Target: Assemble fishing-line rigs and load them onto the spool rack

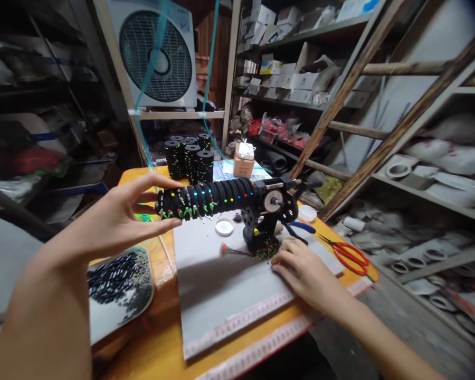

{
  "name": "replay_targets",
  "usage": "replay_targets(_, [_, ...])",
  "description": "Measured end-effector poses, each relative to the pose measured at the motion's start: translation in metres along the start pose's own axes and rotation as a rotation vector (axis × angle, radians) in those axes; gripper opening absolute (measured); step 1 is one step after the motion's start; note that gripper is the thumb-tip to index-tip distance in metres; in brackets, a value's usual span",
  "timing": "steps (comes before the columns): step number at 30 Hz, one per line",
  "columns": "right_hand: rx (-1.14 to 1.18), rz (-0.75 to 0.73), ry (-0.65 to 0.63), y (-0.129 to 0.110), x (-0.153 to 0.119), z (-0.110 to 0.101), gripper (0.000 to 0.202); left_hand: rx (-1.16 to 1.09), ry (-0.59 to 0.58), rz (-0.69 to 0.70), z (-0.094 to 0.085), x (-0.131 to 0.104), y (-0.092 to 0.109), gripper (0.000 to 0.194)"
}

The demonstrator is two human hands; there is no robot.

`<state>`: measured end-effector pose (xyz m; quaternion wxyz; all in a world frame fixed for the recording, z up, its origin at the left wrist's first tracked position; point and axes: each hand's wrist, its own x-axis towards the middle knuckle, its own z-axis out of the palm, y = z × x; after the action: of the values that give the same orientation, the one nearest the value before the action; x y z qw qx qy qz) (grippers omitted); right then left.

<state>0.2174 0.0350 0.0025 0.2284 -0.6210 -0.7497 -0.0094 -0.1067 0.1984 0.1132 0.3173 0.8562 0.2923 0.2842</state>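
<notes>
My left hand [122, 211] is closed round the free end of a black ridged cylinder [217, 196], fingers above and thumb below. Rows of small coloured pieces stud the cylinder, several with light ends sticking out. Its other end is mounted on a black stand with a crank and gears [275, 203]. Beside the stand's foot, my right hand [298, 264] is closed, fingertips bunched at a pile of tiny coloured pieces [268, 249] on the white board [221, 295]. What those fingers hold, if anything, is too small to make out.
A white tray [103, 323] of dark tubes and small grey pieces lies left. Red-handled scissors [350, 257], blue-handled pliers [302, 227] and a small white lid [224, 227] are on the table. Several black studded cylinders [190, 158] and a cardboard box [244, 162] stand behind; a wooden ladder [332, 111] leans right.
</notes>
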Motion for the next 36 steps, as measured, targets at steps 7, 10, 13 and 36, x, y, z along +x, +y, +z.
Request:
replay_targets(7, [0.003, 0.060, 0.054, 0.001, 0.003, 0.020, 0.011, -0.038, 0.006, -0.012, 0.000, -0.001, 0.002, 0.039])
replay_targets(10, [0.028, 0.006, 0.073, -0.007, 0.005, 0.019, 0.014, -0.061, -0.006, -0.040, 0.000, -0.001, 0.001, 0.042])
replay_targets(13, [0.075, -0.064, 0.093, -0.026, 0.016, 0.006, 0.013, -0.076, -0.009, -0.056, -0.001, -0.001, -0.002, 0.047])
replay_targets(36, [0.384, -0.437, 0.255, -0.117, 0.161, -0.045, 0.013, -0.123, -0.028, -0.028, 0.000, 0.001, 0.001, 0.039])
